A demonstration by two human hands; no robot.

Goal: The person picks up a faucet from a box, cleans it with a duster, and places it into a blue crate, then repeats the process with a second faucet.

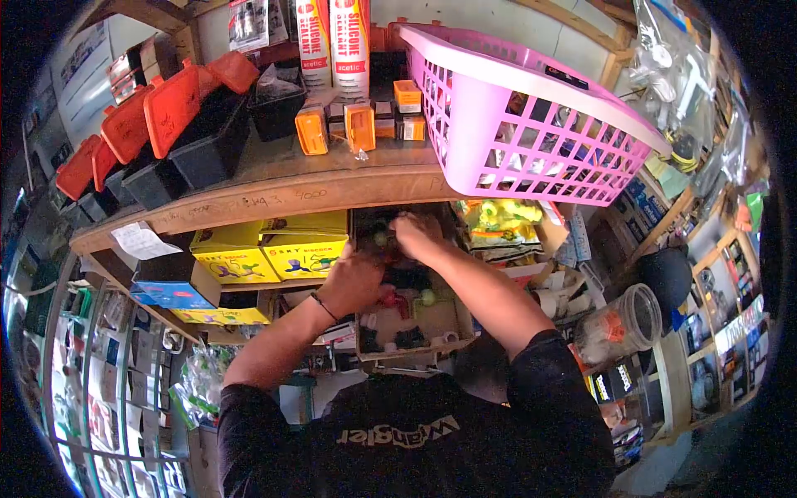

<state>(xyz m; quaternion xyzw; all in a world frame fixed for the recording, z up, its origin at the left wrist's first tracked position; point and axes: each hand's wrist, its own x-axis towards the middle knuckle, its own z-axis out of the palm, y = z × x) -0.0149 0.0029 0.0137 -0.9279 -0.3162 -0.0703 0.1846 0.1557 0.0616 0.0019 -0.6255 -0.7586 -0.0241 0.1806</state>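
Observation:
Below the upper shelf, an open cardboard box holds small red, green, white and dark pieces. My left hand, with a dark band at the wrist, reaches over the box's left part; its fingers are blurred against the dark contents. My right hand is at the dark back part of the box, up and to the right of my left hand, its fingers bent downward. What either hand touches there is too dark to make out. A red piece and a pale green piece lie just below the hands.
Yellow boxes stand left of the hands, and bagged yellow-green items are at the right. Above runs the wooden shelf edge, bearing a pink basket, sealant tubes and black bins with red lids.

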